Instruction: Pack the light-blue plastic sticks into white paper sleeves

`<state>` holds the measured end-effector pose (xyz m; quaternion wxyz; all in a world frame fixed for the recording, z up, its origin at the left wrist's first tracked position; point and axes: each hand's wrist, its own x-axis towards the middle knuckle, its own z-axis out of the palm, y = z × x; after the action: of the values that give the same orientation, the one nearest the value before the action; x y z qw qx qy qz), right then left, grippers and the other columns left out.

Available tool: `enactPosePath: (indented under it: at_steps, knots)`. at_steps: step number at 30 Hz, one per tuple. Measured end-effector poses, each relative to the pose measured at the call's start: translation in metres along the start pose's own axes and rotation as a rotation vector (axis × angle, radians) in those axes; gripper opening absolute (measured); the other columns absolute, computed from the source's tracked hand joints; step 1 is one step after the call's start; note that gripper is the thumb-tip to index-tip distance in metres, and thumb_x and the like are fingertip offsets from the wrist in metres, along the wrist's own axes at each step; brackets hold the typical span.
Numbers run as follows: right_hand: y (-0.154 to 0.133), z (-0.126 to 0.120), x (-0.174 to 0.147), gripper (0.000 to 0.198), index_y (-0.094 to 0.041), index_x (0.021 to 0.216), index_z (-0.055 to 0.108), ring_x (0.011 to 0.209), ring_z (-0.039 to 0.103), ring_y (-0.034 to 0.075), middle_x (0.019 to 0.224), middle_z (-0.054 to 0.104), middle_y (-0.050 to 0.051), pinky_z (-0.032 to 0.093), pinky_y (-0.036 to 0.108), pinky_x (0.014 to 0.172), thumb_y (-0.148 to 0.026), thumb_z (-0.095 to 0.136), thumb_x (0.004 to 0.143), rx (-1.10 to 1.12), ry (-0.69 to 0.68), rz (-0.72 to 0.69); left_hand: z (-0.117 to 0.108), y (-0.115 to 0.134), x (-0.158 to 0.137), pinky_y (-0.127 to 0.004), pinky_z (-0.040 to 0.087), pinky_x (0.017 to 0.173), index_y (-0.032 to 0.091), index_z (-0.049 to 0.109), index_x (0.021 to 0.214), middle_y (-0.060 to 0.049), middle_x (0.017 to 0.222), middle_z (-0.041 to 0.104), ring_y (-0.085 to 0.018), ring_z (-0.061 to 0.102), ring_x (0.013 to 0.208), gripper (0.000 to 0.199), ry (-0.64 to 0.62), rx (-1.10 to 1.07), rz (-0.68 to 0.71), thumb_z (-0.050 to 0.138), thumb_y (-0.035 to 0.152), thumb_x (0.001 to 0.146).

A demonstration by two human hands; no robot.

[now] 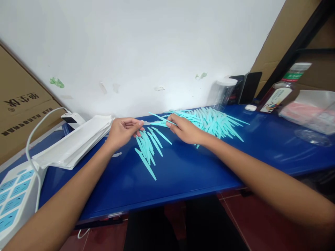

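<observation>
My left hand (125,130) is closed in a pinch on a small translucent cap (147,123). This cap lines up with the tip of a slim turquoise stick, which looks like an eyebrow razor (157,123). My right hand (184,129) is closed around the razor's other end, and a second turquoise razor slants up-left from its fingers. Below and between the hands lies a loose fan of turquoise razors (148,146). Beyond my right hand spreads a larger pile of them (216,123), with translucent ends toward the wall.
Stacked white bags (78,143) and a power strip (18,198) with a white cable are on the left. A lidded clear jar (222,92), a bottle (281,90) and a pink-filled plastic pack (309,109) stand right. A translucent piece (117,154) lies on the blue table (183,177).
</observation>
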<state>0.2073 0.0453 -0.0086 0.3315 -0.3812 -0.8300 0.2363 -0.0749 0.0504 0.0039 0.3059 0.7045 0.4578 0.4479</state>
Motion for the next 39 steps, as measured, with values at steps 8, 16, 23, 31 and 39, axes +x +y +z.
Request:
enactPosePath:
  at_steps: [8, 16, 23, 31, 39]
  knots:
    - [0.005, -0.001, 0.002, 0.025, -0.024, 0.084, 0.045, 0.079, 0.053, 0.02, 0.08, 0.06, 0.001, 0.041, 0.034, 0.077, -0.033, 0.043, 0.108, 0.088, 0.009, 0.038, -0.001, -0.009, 0.003, -0.028, 0.055, 0.055, 0.017, 0.083, 0.102, -0.013, 0.096, 0.082, -0.019, 0.074, 0.069, 0.048, 0.025, -0.157, -0.084, 0.094, 0.051, 0.071]
    - [0.007, -0.001, 0.003, 0.028, -0.024, 0.084, 0.048, 0.079, 0.055, 0.02, 0.081, 0.061, 0.002, 0.042, 0.034, 0.079, -0.036, 0.044, 0.108, 0.064, -0.037, 0.021, 0.001, -0.011, 0.001, -0.03, 0.057, 0.057, 0.017, 0.085, 0.104, -0.009, 0.081, 0.08, -0.019, 0.072, 0.065, 0.047, -0.011, -0.087, -0.095, 0.093, 0.05, 0.073]
    - [0.009, 0.002, 0.002, 0.027, -0.024, 0.084, 0.048, 0.078, 0.055, 0.02, 0.081, 0.062, 0.002, 0.042, 0.034, 0.077, -0.038, 0.045, 0.108, 0.057, -0.054, 0.023, 0.001, -0.01, 0.0, -0.03, 0.057, 0.057, 0.018, 0.085, 0.106, -0.007, 0.071, 0.077, -0.017, 0.067, 0.058, 0.044, -0.053, -0.062, -0.077, 0.092, 0.049, 0.075]
    - [0.005, 0.002, 0.001, 0.024, -0.024, 0.087, 0.047, 0.07, 0.055, 0.019, 0.076, 0.064, 0.0, 0.042, 0.034, 0.073, -0.04, 0.048, 0.105, 0.121, -0.112, 0.011, 0.005, -0.013, -0.002, -0.03, 0.058, 0.057, 0.019, 0.086, 0.106, -0.008, 0.075, 0.078, -0.018, 0.07, 0.061, 0.044, -0.161, -0.057, -0.08, 0.09, 0.051, 0.076]
    - [0.002, 0.003, -0.001, 0.024, -0.023, 0.086, 0.049, 0.062, 0.048, 0.015, 0.075, 0.063, -0.001, 0.039, 0.031, 0.067, -0.038, 0.05, 0.105, 0.135, -0.117, 0.036, 0.027, -0.009, -0.008, -0.028, 0.056, 0.056, 0.016, 0.084, 0.106, -0.011, 0.085, 0.081, -0.017, 0.07, 0.062, 0.047, -0.13, -0.158, -0.058, 0.091, 0.05, 0.075]
